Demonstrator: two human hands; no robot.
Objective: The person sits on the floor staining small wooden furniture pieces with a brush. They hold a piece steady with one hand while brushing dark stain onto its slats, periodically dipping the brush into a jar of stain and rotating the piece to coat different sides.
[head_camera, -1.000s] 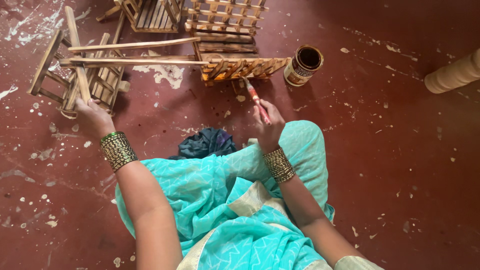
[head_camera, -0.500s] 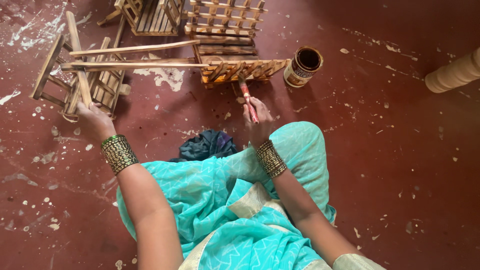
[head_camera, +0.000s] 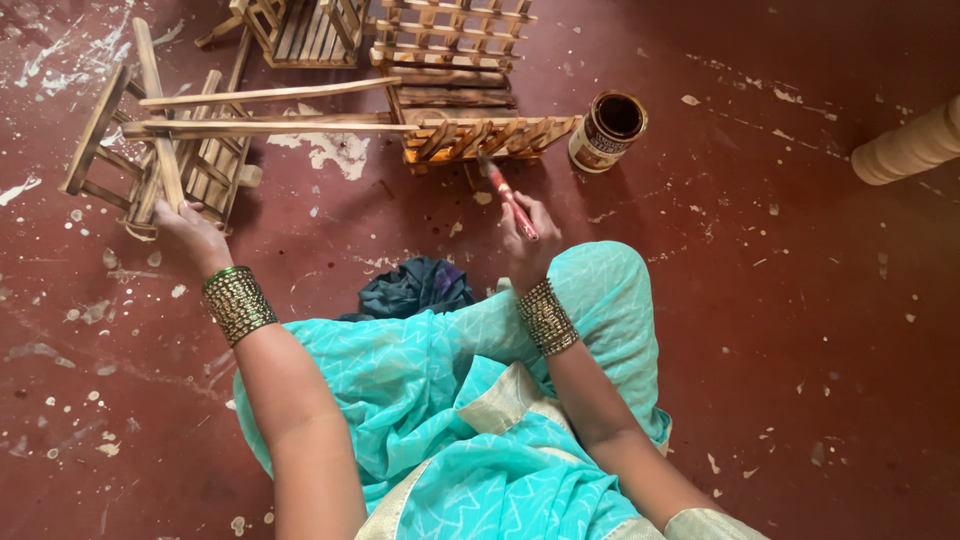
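Head view. Step in hand, judged: brushing finish onto the wooden frame (head_camera: 300, 120) lying on the red floor (head_camera: 800, 300). Right hand (head_camera: 527, 240), fingers clamped on a red brush (head_camera: 508, 195); bristles touch the frame's slatted end. Left hand (head_camera: 195, 232), fingers closed round the frame's far end, tilting it off the floor. Next move calls for steady strokes along the slats and a reload from the tin.

Containers: one open tin (head_camera: 607, 130), upright just beside the slatted end; contents dark, level cannot be told. More frames (head_camera: 450, 40) lie at the floor's top edge.
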